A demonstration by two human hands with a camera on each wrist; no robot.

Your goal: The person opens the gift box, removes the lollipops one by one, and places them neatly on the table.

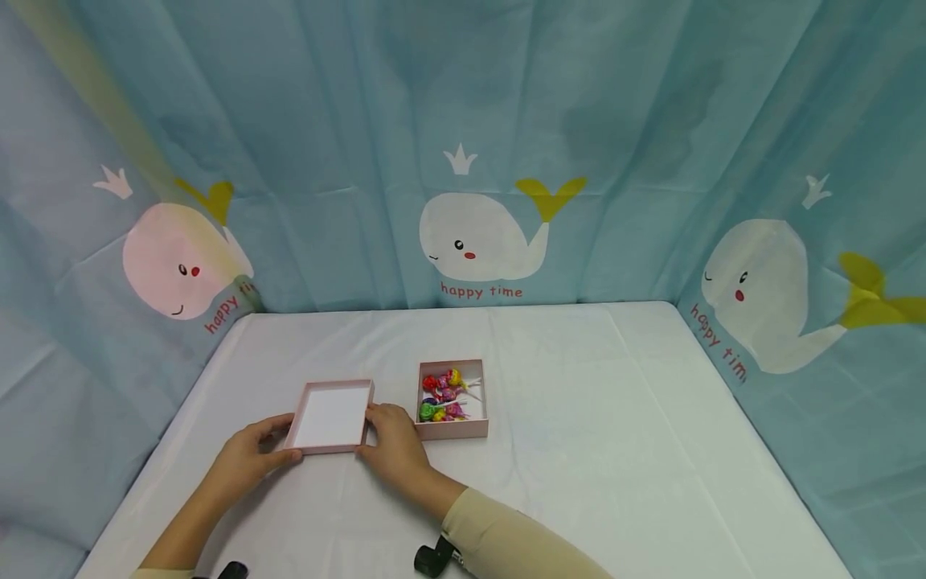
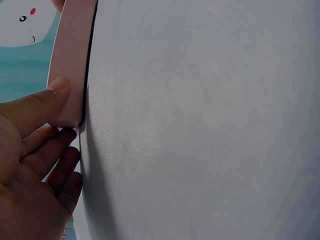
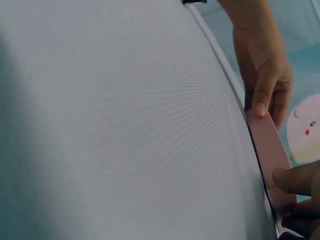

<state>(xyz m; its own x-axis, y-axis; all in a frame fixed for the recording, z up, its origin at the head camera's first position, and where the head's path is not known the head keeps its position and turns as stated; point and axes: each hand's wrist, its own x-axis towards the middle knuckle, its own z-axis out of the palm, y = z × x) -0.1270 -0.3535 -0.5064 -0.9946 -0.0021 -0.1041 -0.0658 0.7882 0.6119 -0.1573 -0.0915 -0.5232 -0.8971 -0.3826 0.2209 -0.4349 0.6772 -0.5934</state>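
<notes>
A shallow square pink box lid (image 1: 333,416) lies on the white-covered table, its white inside facing up. My left hand (image 1: 247,460) grips its left side, thumb at the near corner and fingers further back. On the opposite side, my right hand (image 1: 396,447) holds the right edge. In the left wrist view the left thumb presses the near wall of the lid (image 2: 70,60), with the fingers round the corner. Both thumbs show against that wall in the right wrist view. Just right of my right hand stands an open pink box (image 1: 454,430) with several wrapped lollipops (image 1: 443,394) inside.
A white cloth (image 1: 615,450) covers the table. Blue curtains (image 1: 325,241) printed with whales hang around its back and sides. A black wrist-camera part (image 1: 434,556) sits under the right sleeve.
</notes>
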